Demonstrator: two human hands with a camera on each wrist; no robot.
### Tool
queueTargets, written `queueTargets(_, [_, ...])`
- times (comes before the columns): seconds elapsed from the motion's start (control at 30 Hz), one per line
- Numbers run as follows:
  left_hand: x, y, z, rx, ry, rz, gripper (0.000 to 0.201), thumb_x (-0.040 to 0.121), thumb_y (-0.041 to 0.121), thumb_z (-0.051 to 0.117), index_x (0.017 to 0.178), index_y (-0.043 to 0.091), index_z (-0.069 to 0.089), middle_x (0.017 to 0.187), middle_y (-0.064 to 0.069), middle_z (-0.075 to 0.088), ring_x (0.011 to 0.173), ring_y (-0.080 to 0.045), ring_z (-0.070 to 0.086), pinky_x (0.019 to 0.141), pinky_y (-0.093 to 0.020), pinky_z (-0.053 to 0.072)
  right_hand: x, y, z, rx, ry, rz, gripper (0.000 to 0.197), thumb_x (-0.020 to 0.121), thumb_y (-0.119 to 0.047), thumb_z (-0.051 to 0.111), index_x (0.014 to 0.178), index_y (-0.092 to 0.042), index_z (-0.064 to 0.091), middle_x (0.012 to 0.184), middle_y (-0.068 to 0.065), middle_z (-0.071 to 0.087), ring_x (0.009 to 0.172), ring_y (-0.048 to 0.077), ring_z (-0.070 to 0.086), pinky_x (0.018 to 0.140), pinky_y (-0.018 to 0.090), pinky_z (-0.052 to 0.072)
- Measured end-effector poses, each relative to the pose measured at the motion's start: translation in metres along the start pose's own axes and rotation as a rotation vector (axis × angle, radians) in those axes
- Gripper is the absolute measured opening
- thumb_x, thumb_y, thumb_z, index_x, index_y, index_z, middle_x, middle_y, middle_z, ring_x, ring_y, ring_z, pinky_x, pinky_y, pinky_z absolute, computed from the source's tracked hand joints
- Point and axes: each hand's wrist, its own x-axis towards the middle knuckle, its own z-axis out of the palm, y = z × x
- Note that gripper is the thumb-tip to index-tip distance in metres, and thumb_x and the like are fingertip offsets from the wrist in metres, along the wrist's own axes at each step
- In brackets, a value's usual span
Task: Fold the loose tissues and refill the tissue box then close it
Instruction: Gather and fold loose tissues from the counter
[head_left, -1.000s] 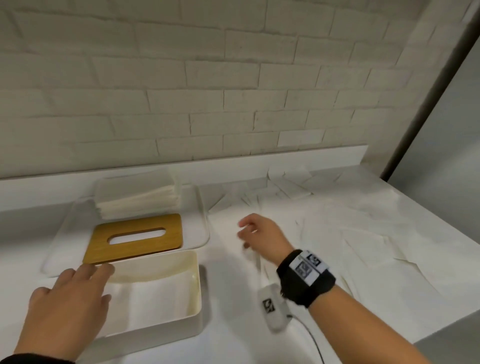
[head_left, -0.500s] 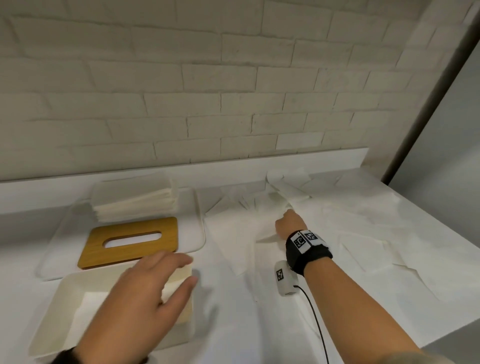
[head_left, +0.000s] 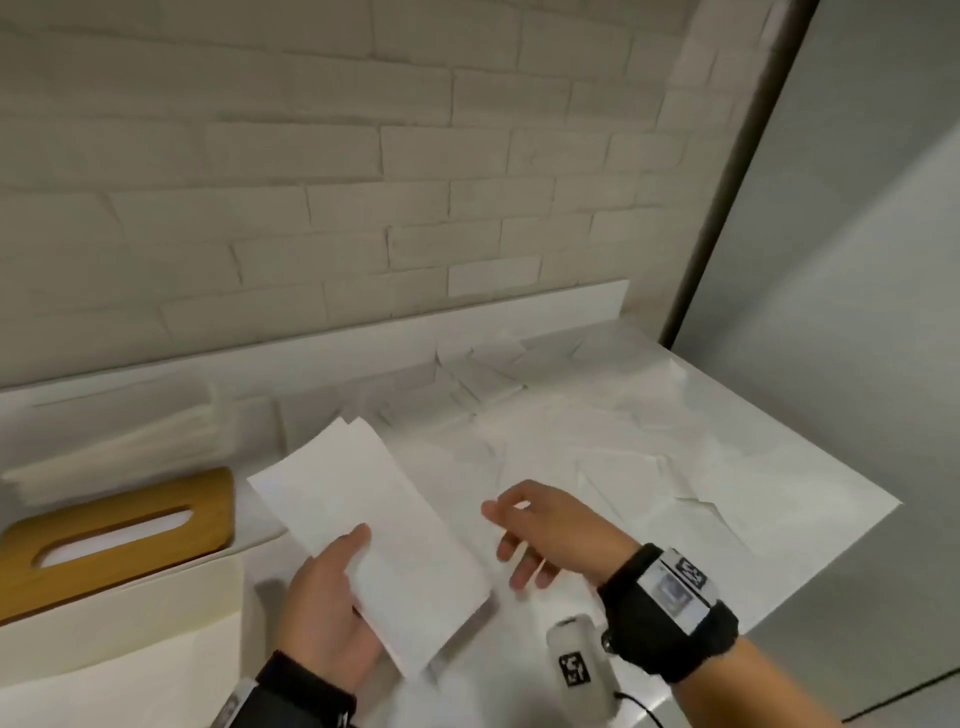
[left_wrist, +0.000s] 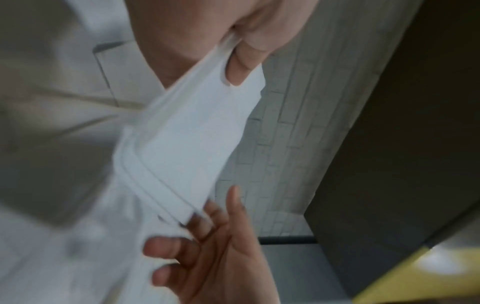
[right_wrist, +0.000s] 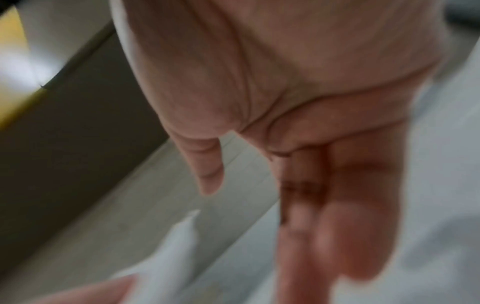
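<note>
My left hand (head_left: 332, 597) holds a white folded tissue (head_left: 363, 525) above the counter, thumb on top and fingers beneath; the left wrist view shows the thumb pinching the tissue (left_wrist: 197, 131). Just right of it, my right hand (head_left: 540, 525) hovers with fingers spread and relaxed, holding nothing; its fingers (right_wrist: 350, 216) look straight in the right wrist view. The open cream tissue box (head_left: 124, 634) sits at lower left. Its wooden slotted lid (head_left: 119, 535) lies behind it on a clear tray. A stack of folded tissues (head_left: 119, 447) is blurred at far left. Loose tissues (head_left: 649, 467) cover the counter on the right.
A white brick wall (head_left: 363, 182) runs behind the counter, with a low white backsplash. A grey panel (head_left: 857, 312) stands at the right. The counter's right edge (head_left: 831, 566) drops off beyond the loose tissues. A small white tagged device (head_left: 576, 665) hangs under my right wrist.
My left hand left the box and now holds a tissue in front of me. My right hand drew back from the loose tissues and opened. The head view swung to the right.
</note>
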Motion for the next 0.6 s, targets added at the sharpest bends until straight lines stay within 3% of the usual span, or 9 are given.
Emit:
queueTargets(0.07, [0.002,-0.007,-0.002,0.043,0.017,0.022,0.026,0.094,0.009,0.048,0.109,0.014,0.068,0.121,-0.016,0.068,0.11,-0.037,0.063,0.098,-0.055,0.043,0.033,0.015,-0.032,-0.399,0.237,0.166,0.053,0.093,-0.062,0.041,0.091,-0.012,0.058,0.099,0.013,0.065,0.099,0.033,0.067,0.072,0.029,0.046])
queueTargets(0.1, [0.001,-0.009,-0.002,0.061,0.015,0.017,0.026,0.094,0.009,0.048,0.109,0.013,0.069,0.12,-0.016,0.068,0.11,-0.037,0.063,0.098,-0.054,0.043,0.046,0.021,-0.042,-0.547,0.292,0.223,0.06,0.092,-0.065,0.038,0.097,-0.01,0.062,0.108,0.013,0.066,0.107,0.032,0.063,0.08,0.032,0.045])
queueTargets(0.17, [-0.001,-0.014,0.003,0.102,0.017,0.011,0.024,0.093,0.007,0.05,0.108,0.01,0.068,0.119,-0.018,0.068,0.109,-0.039,0.062,0.097,-0.054,0.044,0.069,0.031,-0.05,-0.673,0.287,0.281,0.067,0.091,-0.065,0.039,0.117,-0.008,0.063,0.124,0.012,0.063,0.115,0.03,0.058,0.092,0.034,0.044])
queueTargets(0.27, [-0.004,-0.016,0.012,0.137,-0.016,0.028,0.023,0.092,0.007,0.052,0.109,0.009,0.068,0.111,-0.016,0.07,0.097,-0.035,0.067,0.091,-0.049,0.048,0.096,0.038,-0.046,-0.714,0.248,0.258,0.057,0.089,-0.055,0.055,0.12,-0.007,0.062,0.125,0.011,0.063,0.116,0.03,0.058,0.093,0.034,0.046])
queueTargets(0.33, [-0.003,-0.015,0.014,0.152,-0.028,0.042,0.024,0.092,0.01,0.054,0.112,0.01,0.068,0.108,-0.015,0.072,0.091,-0.033,0.07,0.089,-0.048,0.05,0.117,0.041,-0.043,-0.668,0.238,0.248,0.041,0.087,-0.04,0.058,0.113,-0.009,0.063,0.122,0.012,0.063,0.111,0.031,0.06,0.092,0.036,0.048])
queueTargets(0.4, [-0.001,-0.014,0.013,0.151,-0.043,0.051,0.026,0.091,0.012,0.056,0.114,0.009,0.067,0.111,-0.017,0.071,0.095,-0.035,0.069,0.093,-0.051,0.049,0.126,0.037,-0.044,-0.556,0.235,0.182,0.019,0.09,-0.027,0.053,0.094,-0.009,0.059,0.112,0.015,0.062,0.102,0.03,0.059,0.092,0.037,0.049])
queueTargets(0.47, [0.003,-0.012,0.016,0.157,-0.063,0.051,0.03,0.09,0.013,0.057,0.118,0.007,0.066,0.116,-0.019,0.069,0.102,-0.038,0.066,0.096,-0.052,0.048,0.115,0.019,-0.046,-0.322,0.255,0.048,0.009,0.09,-0.014,0.052,0.082,-0.01,0.05,0.092,0.01,0.056,0.087,0.026,0.058,0.075,0.035,0.053])
queueTargets(0.53, [0.008,-0.01,0.021,0.197,-0.096,0.059,0.034,0.086,0.012,0.059,0.119,0.004,0.065,0.117,-0.02,0.069,0.103,-0.038,0.067,0.093,-0.049,0.049,0.092,0.004,-0.046,-0.048,0.203,-0.151,0.006,0.084,-0.007,0.056,0.086,-0.013,0.054,0.08,0.0,0.057,0.069,0.017,0.055,0.053,0.027,0.046])
queueTargets(0.6, [0.014,-0.01,0.032,0.264,-0.12,0.087,0.034,0.083,0.012,0.062,0.117,0.004,0.066,0.113,-0.019,0.071,0.098,-0.035,0.07,0.086,-0.045,0.052,0.07,-0.004,-0.045,0.173,0.058,-0.319,0.026,0.082,-0.012,0.062,0.107,-0.02,0.061,0.085,-0.006,0.068,0.072,0.012,0.064,0.056,0.025,0.049])
